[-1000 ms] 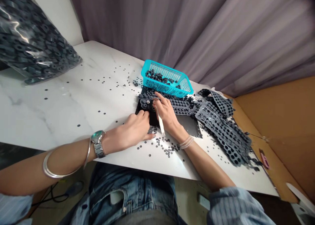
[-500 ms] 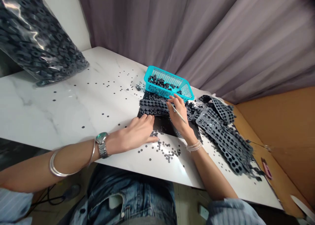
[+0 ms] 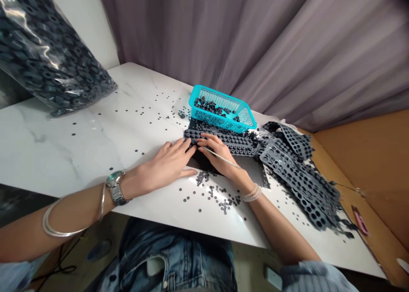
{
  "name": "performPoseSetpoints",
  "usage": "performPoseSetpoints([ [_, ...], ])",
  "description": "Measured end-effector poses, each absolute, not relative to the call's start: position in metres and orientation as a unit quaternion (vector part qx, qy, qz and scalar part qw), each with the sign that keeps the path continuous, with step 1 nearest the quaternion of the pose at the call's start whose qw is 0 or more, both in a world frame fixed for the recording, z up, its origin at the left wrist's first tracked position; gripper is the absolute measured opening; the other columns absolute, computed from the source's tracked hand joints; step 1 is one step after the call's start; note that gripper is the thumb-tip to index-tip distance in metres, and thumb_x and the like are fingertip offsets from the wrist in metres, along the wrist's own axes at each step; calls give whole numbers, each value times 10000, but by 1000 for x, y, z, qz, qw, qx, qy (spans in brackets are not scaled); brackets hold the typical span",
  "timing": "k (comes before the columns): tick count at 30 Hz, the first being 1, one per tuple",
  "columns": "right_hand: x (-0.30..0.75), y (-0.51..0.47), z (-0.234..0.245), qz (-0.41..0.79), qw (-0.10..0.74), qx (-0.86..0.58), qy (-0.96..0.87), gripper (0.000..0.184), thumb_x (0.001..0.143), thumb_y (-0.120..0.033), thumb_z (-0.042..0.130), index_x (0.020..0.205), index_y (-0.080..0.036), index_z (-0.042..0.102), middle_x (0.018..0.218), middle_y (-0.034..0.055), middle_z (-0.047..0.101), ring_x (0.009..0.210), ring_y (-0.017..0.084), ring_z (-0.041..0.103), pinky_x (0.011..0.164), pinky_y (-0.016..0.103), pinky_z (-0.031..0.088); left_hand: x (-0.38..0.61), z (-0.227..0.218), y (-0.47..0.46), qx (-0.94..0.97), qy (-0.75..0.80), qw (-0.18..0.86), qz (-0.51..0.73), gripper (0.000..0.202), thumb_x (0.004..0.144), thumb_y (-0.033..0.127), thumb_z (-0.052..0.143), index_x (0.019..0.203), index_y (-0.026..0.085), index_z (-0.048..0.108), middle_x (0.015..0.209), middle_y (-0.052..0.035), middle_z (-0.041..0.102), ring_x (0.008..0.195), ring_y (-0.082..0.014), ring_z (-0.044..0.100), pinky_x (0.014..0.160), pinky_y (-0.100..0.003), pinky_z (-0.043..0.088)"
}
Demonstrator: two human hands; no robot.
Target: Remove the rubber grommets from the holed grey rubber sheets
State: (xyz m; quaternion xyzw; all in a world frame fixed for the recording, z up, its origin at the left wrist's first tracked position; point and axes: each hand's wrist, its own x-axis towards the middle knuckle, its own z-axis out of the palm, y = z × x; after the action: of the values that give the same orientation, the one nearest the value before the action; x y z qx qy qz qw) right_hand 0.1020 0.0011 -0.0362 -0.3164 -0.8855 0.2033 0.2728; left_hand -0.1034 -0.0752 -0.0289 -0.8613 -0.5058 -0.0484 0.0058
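A black sheet studded with small rubber rings lies in front of a turquoise basket on the white marble table. My left hand rests flat on the sheet's near left corner, fingers stretched out and holding nothing. My right hand presses its fingertips on the sheet's rings while a thin white stick runs under its fingers toward the wrist. The two hands nearly touch at the fingertips.
A heap of punched-out grey sheets lies to the right. Small black discs are scattered near the table's front edge. A clear bag full of black rings sits at the far left. A cardboard wall stands on the right.
My right hand drew back from near the basket to the sheet's left end, meeting the left hand. My left hand slid slightly forward onto the sheet. The view shifted a little.
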Motion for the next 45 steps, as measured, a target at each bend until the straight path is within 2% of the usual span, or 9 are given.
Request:
performPoseSetpoints([
  [10, 98, 1, -36, 166, 261, -299, -903, 192, 992, -300, 487, 1070, -223, 645, 1250, 115, 665, 1351, 246, 496, 1079, 506, 468, -104, -39, -77, -870, -490, 28, -56, 697, 1006, 555, 280, 1496, 68, 374, 1545, -266, 363, 1432, -386, 320, 1071, -514, 320],
  [17, 90, 6, -46, 109, 245, -267, -926, 251, 1027, -301, 349, 1048, -203, 579, 1199, 151, 656, 1371, 268, 465, 1031, 507, 508, -101, -43, -79, -860, -508, 24, -31, 690, 1012, 535, 272, 1524, 78, 337, 1559, -250, 352, 1444, -372, 311, 1111, -537, 269],
  [21, 92, 10, -44, 88, 277, -274, -917, 281, 1035, -279, 293, 1017, -215, 566, 1163, 142, 642, 1415, 249, 402, 1092, 498, 463, -99, -43, -79, -858, -513, 22, -19, 675, 1014, 517, 279, 1539, 93, 315, 1579, -236, 326, 1450, -366, 305, 1115, -547, 275],
  [25, 112, 20, -34, 73, 359, -352, -861, 252, 1027, -314, 332, 1016, -240, 572, 1143, 127, 636, 1436, 268, 362, 1139, 544, 410, -100, -39, -78, -864, -504, 22, -3, 682, 1017, 516, 265, 1543, 83, 303, 1589, -250, 292, 1456, -389, 285, 1100, -576, 288],
  [29, 136, 28, -30, 40, 360, -408, -838, 177, 994, -357, 449, 980, -253, 591, 1083, 120, 661, 1422, 326, 383, 1159, 646, 330, -102, -38, -79, -865, -500, 39, -23, 687, 1004, 547, 301, 1557, 140, 285, 1602, -230, 277, 1474, -391, 250, 1117, -552, 276],
  [31, 140, 26, -31, 22, 361, -418, -834, 161, 980, -362, 486, 968, -255, 605, 1118, 115, 663, 1435, 338, 363, 1147, 667, 329, -102, -39, -81, -862, -502, 53, -41, 683, 996, 553, 330, 1564, 179, 268, 1604, -223, 276, 1476, -395, 246, 1123, -542, 267],
  [35, 127, 7, -32, 84, 333, -366, -865, 174, 983, -337, 490, 1018, -241, 630, 1258, 110, 648, 1412, 293, 421, 1105, 570, 441, -102, -45, -83, -859, -506, 67, -43, 689, 988, 569, 334, 1525, 136, 344, 1558, -281, 319, 1455, -428, 270, 1095, -557, 292],
  [38, 112, -9, -32, 140, 291, -302, -897, 173, 983, -301, 497, 1055, -235, 639, 1305, 107, 638, 1376, 256, 477, 1095, 505, 467, -103, -47, -83, -861, -502, 67, -43, 694, 992, 573, 310, 1490, 95, 385, 1521, -307, 356, 1438, -428, 295, 1071, -549, 321],
  [45, 106, -16, -36, 162, 255, -293, -907, 189, 995, -288, 478, 1077, -236, 639, 1303, 110, 646, 1377, 246, 480, 1091, 507, 470, -102, -45, -83, -865, -496, 65, -38, 686, 1005, 563, 258, 1462, 71, 404, 1511, -315, 364, 1412, -423, 327, 1042, -540, 342],
])
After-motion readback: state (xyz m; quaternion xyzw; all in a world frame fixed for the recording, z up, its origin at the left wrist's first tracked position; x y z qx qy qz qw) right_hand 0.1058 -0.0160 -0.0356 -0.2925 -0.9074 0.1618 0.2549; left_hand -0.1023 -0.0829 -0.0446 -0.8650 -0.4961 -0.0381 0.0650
